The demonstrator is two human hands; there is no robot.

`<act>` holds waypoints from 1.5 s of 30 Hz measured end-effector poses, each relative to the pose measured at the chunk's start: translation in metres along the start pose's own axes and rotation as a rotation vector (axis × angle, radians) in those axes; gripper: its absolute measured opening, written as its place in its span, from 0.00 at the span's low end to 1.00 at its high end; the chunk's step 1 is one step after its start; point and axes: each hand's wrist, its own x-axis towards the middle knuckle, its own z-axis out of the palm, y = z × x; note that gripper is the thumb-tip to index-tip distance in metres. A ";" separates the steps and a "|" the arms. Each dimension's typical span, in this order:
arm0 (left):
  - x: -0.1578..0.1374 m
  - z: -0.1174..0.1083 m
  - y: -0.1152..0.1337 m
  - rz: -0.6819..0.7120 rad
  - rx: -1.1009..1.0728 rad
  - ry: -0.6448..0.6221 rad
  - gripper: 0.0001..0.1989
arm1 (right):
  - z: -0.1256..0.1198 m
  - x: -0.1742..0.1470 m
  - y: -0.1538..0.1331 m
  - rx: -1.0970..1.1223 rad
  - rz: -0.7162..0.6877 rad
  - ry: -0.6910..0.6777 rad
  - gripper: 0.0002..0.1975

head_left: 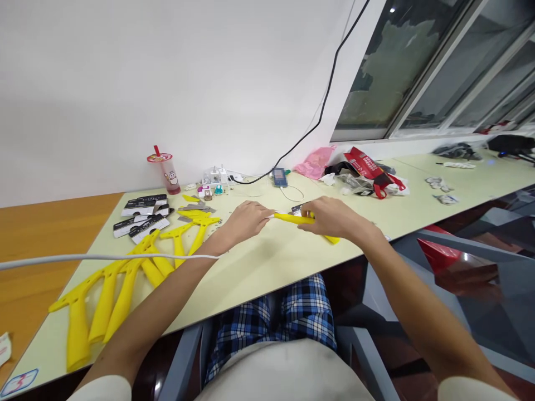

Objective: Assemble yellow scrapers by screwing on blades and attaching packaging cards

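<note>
Above the desk, my right hand (330,217) is closed around a yellow T-shaped plastic handle (293,219), whose narrow end points left. A lower part of the handle shows beneath the fingers. My left hand (247,223) meets that narrow end with its fingers pinched together. Something small and whitish shows at the left fingertips, too small to name. Left of my left forearm lie several similar yellow handles (109,284) in an overlapping row. Behind the right hand, a small black-and-white card or box (296,209) is partly hidden.
Black-and-white packs (144,214) are piled at the left, near flat grey pieces (196,206). A pink-lidded cup (169,172) stands by the wall. Plugs and chargers (214,177), a small blue device (280,177) and a red bag (370,170) line the back. A white cable (104,257) crosses the left side.
</note>
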 end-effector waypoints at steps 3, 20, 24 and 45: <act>0.003 0.018 -0.007 0.107 0.022 0.071 0.17 | 0.035 -0.021 0.009 0.196 0.090 0.004 0.15; -0.043 -0.055 -0.054 -0.454 -0.434 0.371 0.21 | 0.123 -0.024 0.020 0.056 0.292 -0.075 0.20; -0.099 -0.065 -0.037 -0.612 -0.467 0.426 0.25 | 0.128 -0.025 0.030 0.035 0.292 -0.084 0.21; -0.220 0.006 0.004 -0.685 0.170 0.066 0.24 | 0.142 0.076 -0.013 0.026 0.122 -0.012 0.19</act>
